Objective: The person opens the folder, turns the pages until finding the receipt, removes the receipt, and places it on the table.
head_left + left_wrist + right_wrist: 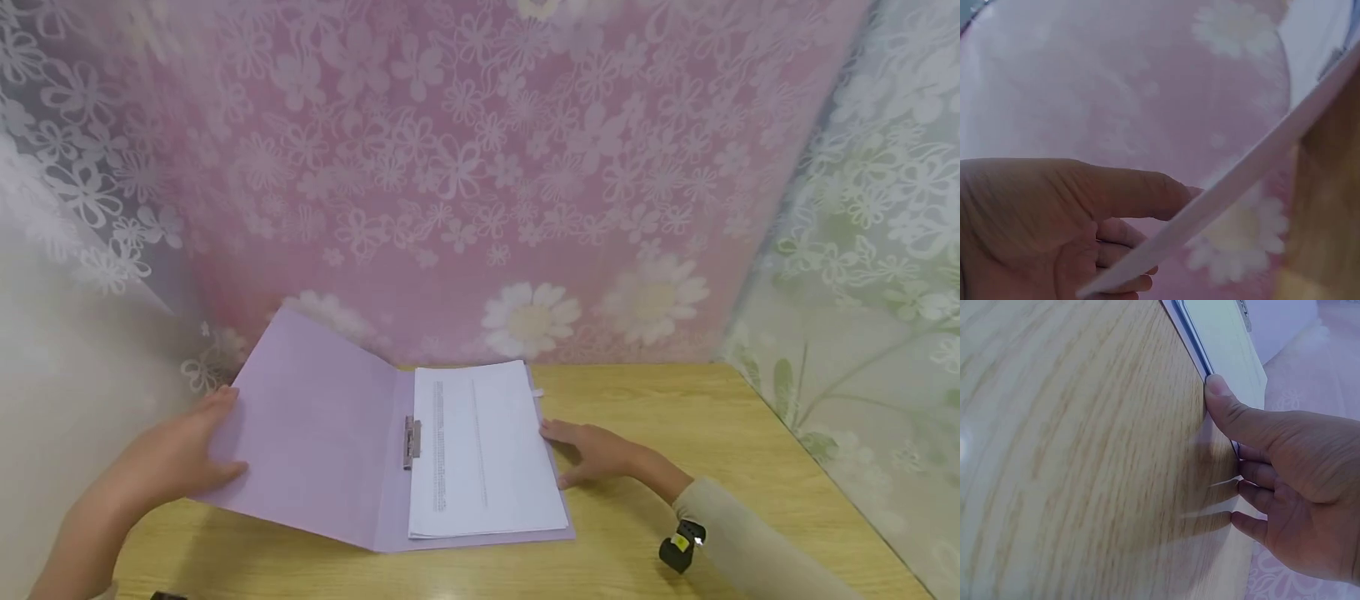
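Note:
A light purple folder [315,433] lies spread on the table, its left cover raised at a slant. Inside the right half is a stack of printed paper [502,450] beside a metal clip [412,442] at the spine. My left hand [168,454] grips the cover's outer edge. In the left wrist view, its thumb is on one side of the cover's thin edge [1210,209] and the fingers are on the other. My right hand [596,452] rests at the right side of the stack. The right thumb [1219,387] touches the edge of the papers, with the other fingers loosely bent along the folder's side.
The wooden table [637,400] runs back to a pink flowered backdrop [450,208]. Pale patterned panels [885,275] stand along the sides. A small white tab [538,393] sticks out at the folder's right edge. A black device [678,546] is strapped at my right wrist.

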A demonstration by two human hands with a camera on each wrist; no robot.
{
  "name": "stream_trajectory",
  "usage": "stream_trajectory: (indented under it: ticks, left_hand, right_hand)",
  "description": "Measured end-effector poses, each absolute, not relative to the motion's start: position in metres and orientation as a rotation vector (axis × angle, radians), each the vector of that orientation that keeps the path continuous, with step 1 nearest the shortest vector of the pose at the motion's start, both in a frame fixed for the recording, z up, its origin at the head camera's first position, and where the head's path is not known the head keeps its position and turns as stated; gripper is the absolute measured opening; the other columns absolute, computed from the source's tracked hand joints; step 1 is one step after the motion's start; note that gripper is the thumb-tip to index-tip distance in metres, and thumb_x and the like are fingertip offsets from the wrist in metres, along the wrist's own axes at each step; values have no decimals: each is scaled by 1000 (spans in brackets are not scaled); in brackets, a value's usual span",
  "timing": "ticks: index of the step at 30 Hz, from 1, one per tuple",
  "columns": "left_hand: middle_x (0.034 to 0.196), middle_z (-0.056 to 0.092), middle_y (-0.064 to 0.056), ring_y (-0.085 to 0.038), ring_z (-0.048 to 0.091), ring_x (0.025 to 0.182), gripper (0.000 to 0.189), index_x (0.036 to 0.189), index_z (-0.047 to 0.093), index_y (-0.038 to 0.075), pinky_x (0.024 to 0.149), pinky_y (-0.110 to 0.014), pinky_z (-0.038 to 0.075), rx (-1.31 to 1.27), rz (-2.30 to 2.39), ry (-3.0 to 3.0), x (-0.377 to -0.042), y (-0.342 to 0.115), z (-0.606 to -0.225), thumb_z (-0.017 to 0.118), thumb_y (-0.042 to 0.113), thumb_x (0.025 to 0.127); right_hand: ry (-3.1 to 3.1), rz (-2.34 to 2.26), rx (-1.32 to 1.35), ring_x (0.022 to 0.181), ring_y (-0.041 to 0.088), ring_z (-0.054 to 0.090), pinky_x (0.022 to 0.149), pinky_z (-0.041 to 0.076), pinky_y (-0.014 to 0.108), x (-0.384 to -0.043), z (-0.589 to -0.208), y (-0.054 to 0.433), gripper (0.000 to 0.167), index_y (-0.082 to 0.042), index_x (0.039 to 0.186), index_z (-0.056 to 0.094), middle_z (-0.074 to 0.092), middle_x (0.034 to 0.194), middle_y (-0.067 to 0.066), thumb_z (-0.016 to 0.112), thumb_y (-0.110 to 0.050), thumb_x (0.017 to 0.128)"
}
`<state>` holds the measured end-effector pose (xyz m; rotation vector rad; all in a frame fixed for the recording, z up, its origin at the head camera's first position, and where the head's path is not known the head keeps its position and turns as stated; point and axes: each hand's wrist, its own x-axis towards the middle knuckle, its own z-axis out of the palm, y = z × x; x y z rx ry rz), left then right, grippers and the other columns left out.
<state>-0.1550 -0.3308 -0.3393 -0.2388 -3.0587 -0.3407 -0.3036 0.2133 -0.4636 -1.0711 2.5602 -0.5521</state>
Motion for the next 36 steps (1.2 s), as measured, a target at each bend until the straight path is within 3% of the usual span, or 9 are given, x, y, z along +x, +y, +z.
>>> stream_trajectory:
  ticks: [5, 10, 20, 36]
  left_hand:
    - [139, 42, -50, -65, 44, 127, 95, 136, 39, -29, 104, -70, 40, -263, -340, -3115, -177, -353, -359, 87, 25, 74]
    - [131, 50, -49, -64, 50, 122, 90, 132, 43, -29, 100, -67, 45, -316, -433, -3185, -200, -372, -388, 86, 27, 76]
    - [140, 39, -51, -66, 38, 132, 100, 136, 37, -30, 109, -69, 36, -260, -558, -3278, -239, -375, -423, 86, 36, 79]
    - [145, 36, -48, -63, 33, 138, 104, 140, 37, -26, 115, -66, 31, -182, -661, -3260, -279, -361, -451, 91, 33, 74]
  right_hand:
    - [2568, -546, -1070, 151, 46, 29, 119, 28, 62, -305, -460, 212, 95, 6, 154, 36, 31, 163, 26, 81, -42, 85]
    - [2562, -538, -1056, 151, 46, 29, 119, 28, 62, -307, -458, 213, 95, 6, 154, 36, 31, 163, 25, 81, -41, 85]
    - [2558, -540, -1056, 150, 48, 30, 119, 28, 63, -303, -457, 218, 93, 8, 153, 37, 32, 162, 27, 81, -38, 86]
    - [2604, -483, -1004, 151, 46, 30, 121, 27, 61, -318, -458, 223, 93, 4, 154, 39, 34, 163, 24, 83, -39, 84]
